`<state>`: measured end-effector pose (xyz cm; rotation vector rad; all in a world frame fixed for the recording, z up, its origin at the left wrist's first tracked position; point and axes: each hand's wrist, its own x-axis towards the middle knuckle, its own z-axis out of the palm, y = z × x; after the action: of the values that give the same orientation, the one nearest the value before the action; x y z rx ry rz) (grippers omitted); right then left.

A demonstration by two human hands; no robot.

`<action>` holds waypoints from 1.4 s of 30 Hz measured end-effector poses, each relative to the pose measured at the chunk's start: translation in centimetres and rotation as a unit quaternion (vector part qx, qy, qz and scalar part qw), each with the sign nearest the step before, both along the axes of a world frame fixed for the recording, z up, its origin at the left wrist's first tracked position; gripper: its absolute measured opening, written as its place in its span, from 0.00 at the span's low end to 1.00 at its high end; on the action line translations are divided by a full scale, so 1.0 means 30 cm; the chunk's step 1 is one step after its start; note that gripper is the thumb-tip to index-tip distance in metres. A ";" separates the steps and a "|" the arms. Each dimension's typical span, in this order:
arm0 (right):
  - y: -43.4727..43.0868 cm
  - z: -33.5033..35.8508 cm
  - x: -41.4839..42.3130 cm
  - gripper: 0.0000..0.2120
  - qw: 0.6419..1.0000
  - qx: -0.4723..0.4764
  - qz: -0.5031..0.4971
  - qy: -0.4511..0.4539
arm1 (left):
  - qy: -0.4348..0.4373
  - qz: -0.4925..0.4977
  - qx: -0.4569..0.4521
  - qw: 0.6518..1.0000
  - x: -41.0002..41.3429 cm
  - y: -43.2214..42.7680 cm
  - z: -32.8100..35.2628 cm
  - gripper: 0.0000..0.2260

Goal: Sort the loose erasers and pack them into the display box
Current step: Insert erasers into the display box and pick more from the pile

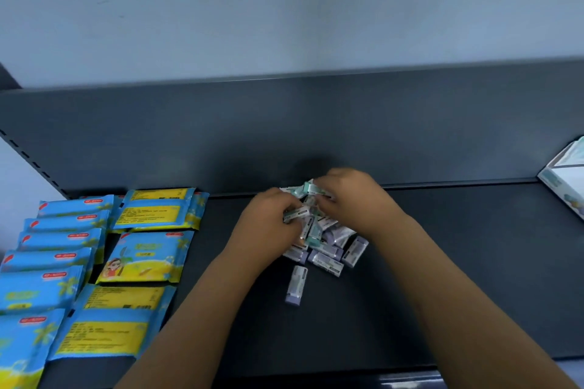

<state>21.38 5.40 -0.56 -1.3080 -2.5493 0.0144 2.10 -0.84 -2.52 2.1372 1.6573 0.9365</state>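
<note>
A heap of several small wrapped erasers (pixel 325 249), purple and teal, lies on the dark shelf (pixel 442 262). One purple eraser (pixel 296 285) lies apart in front of the heap. My left hand (pixel 268 218) grips a teal-ended eraser (pixel 295 213) at the heap's left side. My right hand (pixel 350 196) pinches another teal eraser (pixel 311 189) at the back of the heap. The white display box (pixel 565 186) stands at the far right, cut off by the frame edge.
Several blue and yellow wipe packets (pixel 139 256) lie in rows on the shelf's left part. A dark back panel (pixel 284 129) rises behind the heap. The shelf's front edge (pixel 316 369) runs under my forearms.
</note>
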 end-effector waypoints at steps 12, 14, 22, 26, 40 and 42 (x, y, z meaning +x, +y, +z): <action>-0.072 0.012 0.568 0.11 0.991 0.019 -0.014 0.130 | 0.017 0.031 0.043 0.998 0.517 0.011 0.071 0.10; -0.083 -0.004 0.638 0.11 0.991 0.006 -0.016 0.131 | 0.000 0.032 0.036 0.999 0.588 0.008 0.066 0.10; -0.106 -0.021 0.852 0.12 0.984 -0.003 -0.075 0.160 | -0.007 0.000 0.009 1.000 0.764 0.051 0.053 0.10; -0.108 -0.043 0.959 0.12 0.974 -0.001 -0.115 0.193 | -0.011 -0.022 -0.002 1.000 0.854 0.083 0.048 0.09; 0.036 0.004 1.571 0.12 0.978 0.035 -0.117 0.170 | -0.029 -0.012 0.019 0.999 1.506 0.221 0.070 0.11; 0.072 0.004 1.677 0.12 0.981 0.037 -0.127 0.145 | -0.006 -0.014 0.028 0.999 1.618 0.246 0.069 0.11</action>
<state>71.68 7.56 -0.45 -1.4736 -2.1109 0.0552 50.64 6.53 -0.47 2.1817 1.6089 0.9971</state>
